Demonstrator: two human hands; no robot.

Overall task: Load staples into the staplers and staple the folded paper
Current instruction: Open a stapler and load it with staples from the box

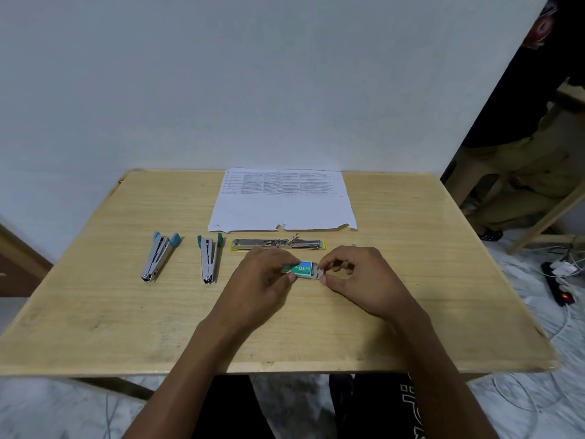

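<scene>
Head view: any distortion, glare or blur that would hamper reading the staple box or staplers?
Head view: wide-angle bending bows the table edges; lighting is soft and even, without harsh glare; the staple box label is partly readable between the left hand and right hand; paper text is too small.

3 opened staplers [209,260] lie before printed paper [282,201]; staple box [302,269] held.

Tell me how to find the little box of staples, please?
Look at the wooden table, near its middle, just in front of the long yellow-edged stapler. The staple box is pinched between the left hand and right hand. It is the only small cardboard thing, green and blue with "No 10" printed on it.
</scene>
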